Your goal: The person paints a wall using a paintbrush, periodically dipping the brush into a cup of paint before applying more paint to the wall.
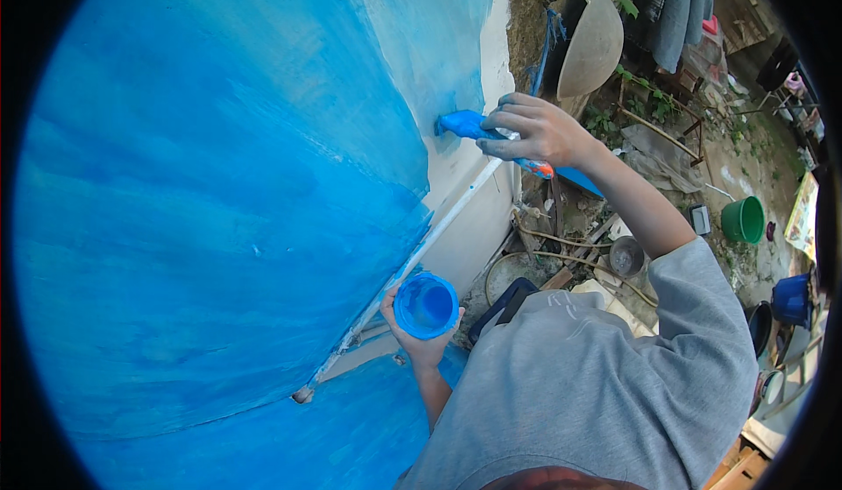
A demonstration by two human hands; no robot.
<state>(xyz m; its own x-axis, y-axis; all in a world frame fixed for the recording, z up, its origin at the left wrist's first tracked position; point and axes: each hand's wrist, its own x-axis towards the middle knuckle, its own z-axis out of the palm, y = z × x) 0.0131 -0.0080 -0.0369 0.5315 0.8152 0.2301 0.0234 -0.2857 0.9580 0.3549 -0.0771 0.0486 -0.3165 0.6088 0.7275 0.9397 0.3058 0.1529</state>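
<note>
- Dressed in a grey T-shirt [570,385], close under the camera, beside a partly painted wall [219,227].
- Clasping an open blue paint pot [427,333] in the left hand [425,350], with fingers and thumb round its sides and its mouth toward the camera, just beside a slanting white pipe [452,223].
- Gripping a paintbrush [465,125] in the right hand's [535,131] closed fingers, near the wall's ragged edge, with broad flat wall to the left.
- Pointing bristles-first leftward at the blue paint's border, long axis sloping down to the right.
- Beyond, cluttered with a green bucket [745,220].
</note>
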